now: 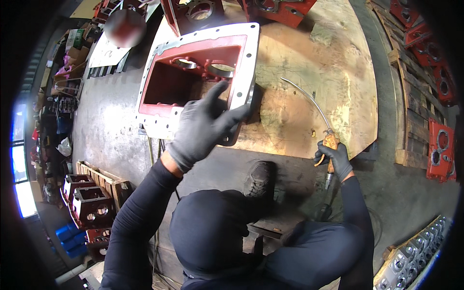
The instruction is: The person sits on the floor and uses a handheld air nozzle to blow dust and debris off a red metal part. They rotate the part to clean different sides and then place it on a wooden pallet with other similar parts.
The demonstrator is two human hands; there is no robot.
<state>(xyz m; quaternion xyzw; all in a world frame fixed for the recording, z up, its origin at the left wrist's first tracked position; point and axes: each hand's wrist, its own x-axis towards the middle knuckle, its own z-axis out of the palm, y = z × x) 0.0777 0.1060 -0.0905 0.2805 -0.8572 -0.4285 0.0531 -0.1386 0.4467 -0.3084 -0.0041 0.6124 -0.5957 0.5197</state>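
Observation:
A red metal casting [193, 43], box-shaped with a bare machined flange and bolt holes, sits tilted on the wooden table top [290, 125]. My left hand [200, 126], in a dark grey glove, is at the casting's near right corner. Its fingers are spread over the opening and the flange; whether they press on the metal is unclear. Off to the right, my gloved right hand [337, 159] is wrapped round an orange air blow gun [330, 140]. The gun's long curved metal tube points up and left over the table, apart from the casting.
More red castings [200, 14] stand at the table's far edge. Wooden pallets [415, 116] and red parts lie right. Dark red housings [92, 205] sit on the floor at left, near blue containers [72, 240]. A tray of metal parts [411, 258] is at lower right.

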